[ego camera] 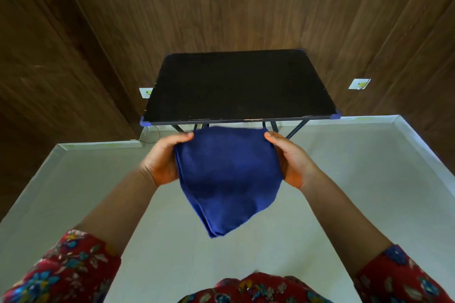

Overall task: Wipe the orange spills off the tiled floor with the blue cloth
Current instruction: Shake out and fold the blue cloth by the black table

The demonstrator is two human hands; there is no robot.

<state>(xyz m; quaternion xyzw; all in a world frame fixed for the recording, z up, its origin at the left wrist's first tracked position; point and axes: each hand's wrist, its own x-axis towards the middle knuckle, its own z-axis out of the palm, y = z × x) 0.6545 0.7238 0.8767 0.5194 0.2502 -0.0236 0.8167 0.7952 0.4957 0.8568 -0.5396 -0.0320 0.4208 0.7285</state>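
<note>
Above floor (pixel 344 192); hands gripping cloth (pixel 229 179)

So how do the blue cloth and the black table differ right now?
The cloth is blue, soft and folded, sagging to a point; the table is black, rigid and flat. The cloth is held in the air between the left hand and right hand, while the table stands on its own legs against the wood wall. Both are dark, and the table's corner caps are blue too.
</note>
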